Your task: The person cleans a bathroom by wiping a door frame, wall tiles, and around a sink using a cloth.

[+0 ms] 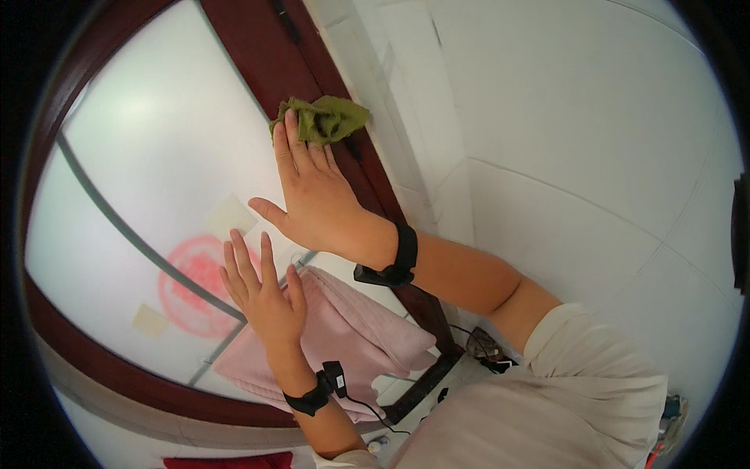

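Observation:
A crumpled olive-green cloth (pixel 334 119) lies against the dark red wooden frame (pixel 254 51) beside a frosted glass panel (pixel 164 133). My right hand (pixel 322 199) reaches up and presses the cloth to the wood under its outstretched fingers, with the thumb held apart. Lower and to the left, my left hand (pixel 269 301) is open, its fingers spread in front of the glass. Whether its fingertips touch the pane I cannot tell. Just beyond it hangs a pink towel (pixel 355 320), partly covered by my left hand and wrist.
White wall tiles (pixel 578 117) stand along the right of the frame. Grey strips (pixel 129 223) cross the glass near a round red decoration (pixel 187 285). Black bands circle both wrists, and a thin cable (pixel 375 413) runs from the left one. Something red (pixel 226 461) shows at the lower edge.

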`<move>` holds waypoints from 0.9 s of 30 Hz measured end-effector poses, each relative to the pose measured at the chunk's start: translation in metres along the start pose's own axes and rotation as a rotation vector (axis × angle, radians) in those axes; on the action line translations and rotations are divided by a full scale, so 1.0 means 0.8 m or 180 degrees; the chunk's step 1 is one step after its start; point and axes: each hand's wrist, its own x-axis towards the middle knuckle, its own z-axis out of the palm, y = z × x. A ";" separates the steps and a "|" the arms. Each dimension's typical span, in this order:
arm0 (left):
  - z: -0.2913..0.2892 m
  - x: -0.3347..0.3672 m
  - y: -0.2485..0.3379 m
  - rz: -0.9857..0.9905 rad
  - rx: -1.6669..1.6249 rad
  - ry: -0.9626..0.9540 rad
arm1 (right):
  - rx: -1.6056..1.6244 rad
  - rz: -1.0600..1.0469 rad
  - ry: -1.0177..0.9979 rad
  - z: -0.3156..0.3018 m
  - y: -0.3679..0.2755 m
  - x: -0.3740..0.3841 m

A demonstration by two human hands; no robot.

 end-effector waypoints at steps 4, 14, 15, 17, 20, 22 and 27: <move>-0.010 -0.010 -0.001 -0.0091 -0.0110 -0.0035 | -0.0019 -0.0333 0.0118 -0.011 0.006 0.036; -0.024 -0.016 -0.009 -0.0205 -0.0389 -0.0182 | -0.0003 -0.0759 0.0330 -0.014 0.002 0.016; -0.028 -0.014 -0.006 -0.0220 -0.0352 -0.0175 | 0.0054 -0.0620 0.0205 -0.001 0.004 -0.038; -0.028 -0.007 -0.003 -0.0175 -0.0372 -0.0148 | 0.0154 -0.0112 -0.0108 -0.011 0.001 -0.071; -0.022 -0.004 0.004 -0.0173 -0.0347 -0.0096 | 0.0053 -0.0069 -0.0222 0.004 0.019 -0.156; -0.015 -0.008 0.000 -0.0215 -0.0350 0.0017 | 0.0576 0.0208 -0.0644 -0.007 0.018 -0.174; -0.014 -0.014 0.017 -0.0334 -0.0650 0.0217 | -0.0096 -0.0107 0.0468 -0.095 0.056 -0.145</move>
